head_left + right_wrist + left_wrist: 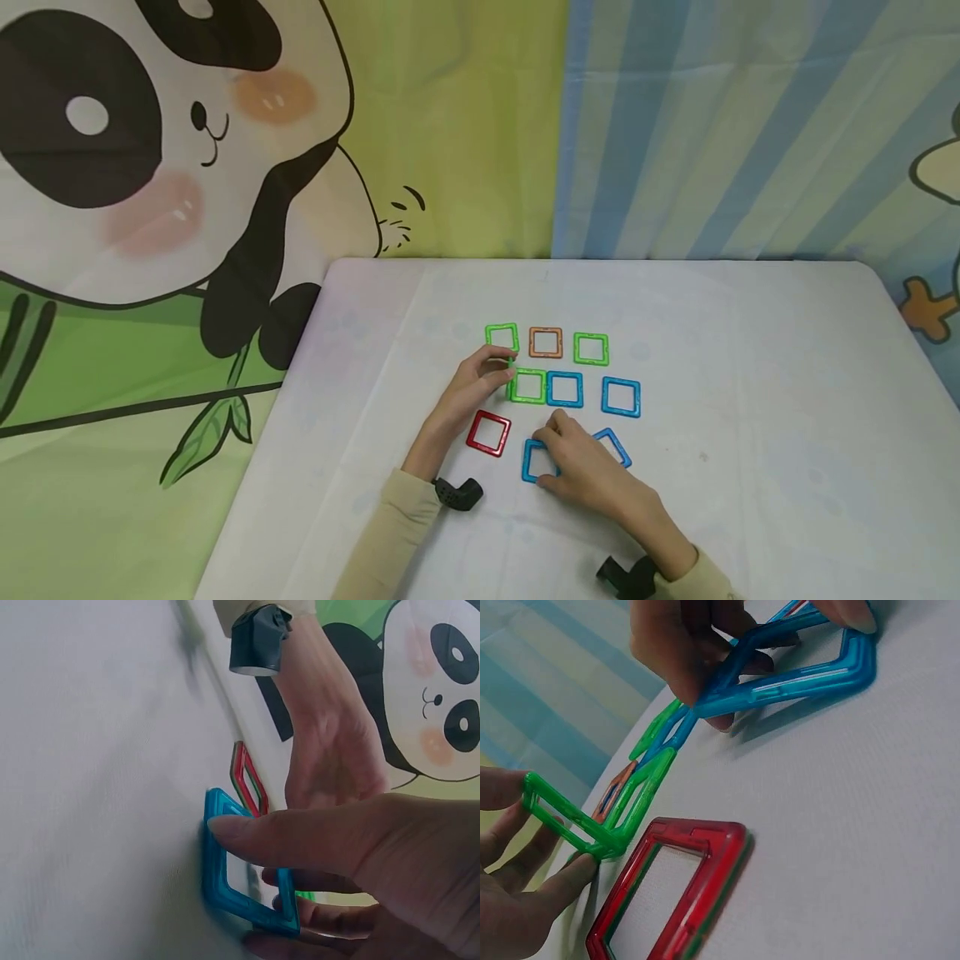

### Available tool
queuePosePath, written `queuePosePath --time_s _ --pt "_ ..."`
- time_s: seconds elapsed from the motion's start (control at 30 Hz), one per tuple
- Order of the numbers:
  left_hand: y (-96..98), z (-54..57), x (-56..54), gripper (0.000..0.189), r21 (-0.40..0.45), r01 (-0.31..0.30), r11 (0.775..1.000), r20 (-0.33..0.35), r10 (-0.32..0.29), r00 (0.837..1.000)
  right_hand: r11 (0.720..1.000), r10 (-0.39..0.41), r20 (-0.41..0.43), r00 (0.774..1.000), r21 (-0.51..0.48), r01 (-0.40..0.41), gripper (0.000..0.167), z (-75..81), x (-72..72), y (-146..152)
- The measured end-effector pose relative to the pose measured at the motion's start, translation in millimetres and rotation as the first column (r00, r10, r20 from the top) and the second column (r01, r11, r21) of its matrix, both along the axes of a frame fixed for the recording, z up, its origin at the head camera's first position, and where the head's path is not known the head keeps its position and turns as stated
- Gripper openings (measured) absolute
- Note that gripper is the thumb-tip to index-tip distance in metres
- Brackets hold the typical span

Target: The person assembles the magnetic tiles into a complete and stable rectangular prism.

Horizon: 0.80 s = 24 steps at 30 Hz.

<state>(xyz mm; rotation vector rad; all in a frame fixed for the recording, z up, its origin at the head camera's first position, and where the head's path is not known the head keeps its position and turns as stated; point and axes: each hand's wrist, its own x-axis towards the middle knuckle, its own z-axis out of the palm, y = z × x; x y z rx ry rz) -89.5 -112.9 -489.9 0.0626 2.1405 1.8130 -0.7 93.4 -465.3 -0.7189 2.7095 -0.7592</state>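
Frame-like square magnetic tiles lie on a white table. My left hand (pixel 467 392) pinches a green square tile (pixel 570 808) between thumb and fingers. That tile stands tilted up along the left edge of a flat green tile (pixel 528 402), whose right side meets a flat blue tile (pixel 565 375). In my right hand (pixel 588 467) is another blue square tile (pixel 802 688), gripped at its edges with the thumb on the near side. It is tipped over the table, as both wrist views show. Between the hands lies a red tile (pixel 472 431).
Behind lie a green tile (pixel 502 325), an orange tile (pixel 546 330) and a second green tile (pixel 591 362). To the right is a blue tile (pixel 621 413); another blue tile (pixel 621 448) is partly hidden by my right hand. A printed curtain (pixel 465 125) hangs behind the table.
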Motion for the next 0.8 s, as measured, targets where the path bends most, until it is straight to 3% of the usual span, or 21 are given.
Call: queuePosePath --time_s 0.17,0.27,0.43,0.8 --pt "0.3 0.2 0.4 0.036 -0.003 -0.001 1.000 -0.001 0.001 1.000 0.994 -0.067 0.166 0.984 -0.076 0.080 0.045 -1.4 -1.9 -1" --pt "0.2 -0.1 0.4 0.036 -0.007 -0.003 1.000 0.001 0.003 1.000 0.984 -0.104 0.202 0.974 -0.122 0.130 0.031 -4.0 -2.7 -2" --pt "0.0 -1.7 0.6 0.036 -0.010 -0.001 1.000 0.005 0.001 1.000 0.966 -0.128 0.135 0.982 -0.209 0.155 0.014 -9.2 -4.2 -3" --pt "1.1 -2.9 -1.2 0.034 0.004 -0.008 1.000 0.017 0.008 1.000 0.952 -0.215 -0.003 0.977 -0.226 0.209 0.014 1.0 -21.4 0"
